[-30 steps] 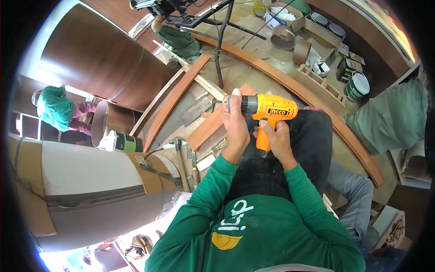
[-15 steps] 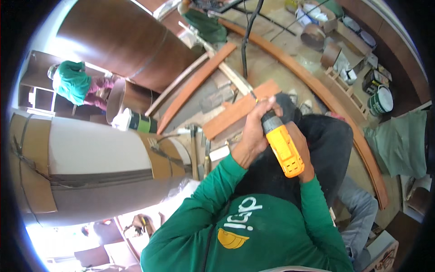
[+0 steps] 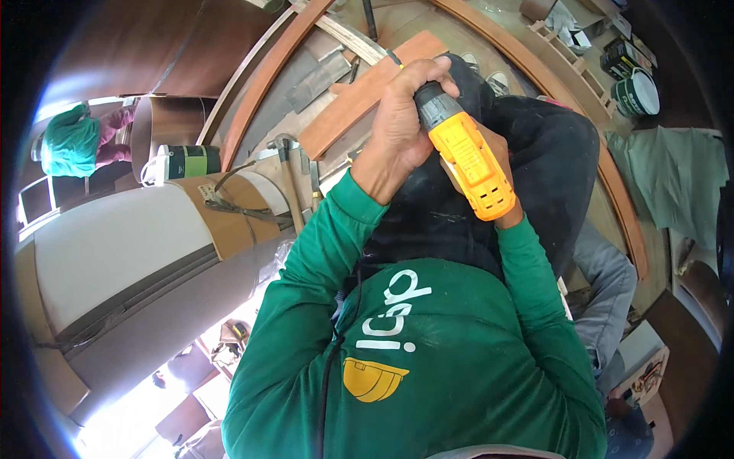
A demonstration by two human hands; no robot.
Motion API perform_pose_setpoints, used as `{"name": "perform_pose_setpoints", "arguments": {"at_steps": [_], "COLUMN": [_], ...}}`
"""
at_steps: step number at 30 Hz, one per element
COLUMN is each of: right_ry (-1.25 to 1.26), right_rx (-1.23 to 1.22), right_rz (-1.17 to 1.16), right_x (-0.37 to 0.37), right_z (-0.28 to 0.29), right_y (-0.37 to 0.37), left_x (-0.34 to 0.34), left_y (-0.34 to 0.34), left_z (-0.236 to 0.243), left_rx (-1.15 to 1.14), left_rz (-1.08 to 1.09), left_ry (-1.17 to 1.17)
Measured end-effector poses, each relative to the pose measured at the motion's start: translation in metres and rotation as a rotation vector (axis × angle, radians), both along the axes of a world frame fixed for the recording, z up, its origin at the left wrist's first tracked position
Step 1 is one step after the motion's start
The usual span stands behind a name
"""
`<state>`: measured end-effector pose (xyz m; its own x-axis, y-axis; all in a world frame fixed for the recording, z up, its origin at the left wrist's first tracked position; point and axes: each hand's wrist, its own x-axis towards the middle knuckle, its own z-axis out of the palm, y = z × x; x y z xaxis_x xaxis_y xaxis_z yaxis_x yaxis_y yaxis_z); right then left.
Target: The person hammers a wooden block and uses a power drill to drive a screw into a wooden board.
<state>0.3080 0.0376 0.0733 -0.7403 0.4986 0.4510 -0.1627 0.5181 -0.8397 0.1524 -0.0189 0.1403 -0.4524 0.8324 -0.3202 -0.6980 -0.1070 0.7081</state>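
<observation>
A yellow and black cordless drill point(image 3: 472, 157) is held over my lap, its nose pointing away from me toward the wood. My right hand point(image 3: 497, 153) is wrapped round its grip, mostly hidden behind the yellow body. My left hand point(image 3: 404, 115) closes round the front by the dark chuck point(image 3: 436, 105), thumb and fingers curled there. A thin bit point(image 3: 395, 59) shows just past the left fingers, close to a reddish wooden board point(image 3: 344, 111). Whether the bit touches the board I cannot tell. The board lies across a pale wooden strip point(image 3: 348, 34).
A hammer point(image 3: 289, 172) lies left of the board, near a wrapped stack of panels point(image 3: 122, 237). Long curved reddish strips point(image 3: 612, 183) run along the right. Tubs point(image 3: 636, 93) stand at far right and left point(image 3: 187, 162). A person in green point(image 3: 70, 141) bends at far left.
The view has shifted, so the board and drill sit higher and farther left in the picture. Both hands keep their hold on the drill.
</observation>
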Motion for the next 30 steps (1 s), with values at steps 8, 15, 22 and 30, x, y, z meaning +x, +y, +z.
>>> {"name": "perform_pose_setpoints", "arguments": {"at_steps": [8,15,22,30], "right_ry": [-0.055,-0.195,-0.181,-0.207], "right_rx": [-0.159,-0.099,-0.035,0.049], "right_rz": [0.067,0.103,0.107,0.093], "right_x": [0.000,0.001,-0.004,-0.004], "right_z": [0.001,0.015,0.009,0.004], "right_y": [0.004,-0.008,-0.013,-0.015], "left_x": [-0.005,-0.012,-0.010,-0.012], "left_y": [-0.003,-0.028,-0.043,-0.041], "left_z": [-0.010,-0.024,-0.029,-0.032], "left_rx": [0.091,0.088,0.166,0.138], "left_rz": [0.046,0.143,0.163,0.157], "left_ry": [-0.065,-0.085,-0.191,-0.185]}}
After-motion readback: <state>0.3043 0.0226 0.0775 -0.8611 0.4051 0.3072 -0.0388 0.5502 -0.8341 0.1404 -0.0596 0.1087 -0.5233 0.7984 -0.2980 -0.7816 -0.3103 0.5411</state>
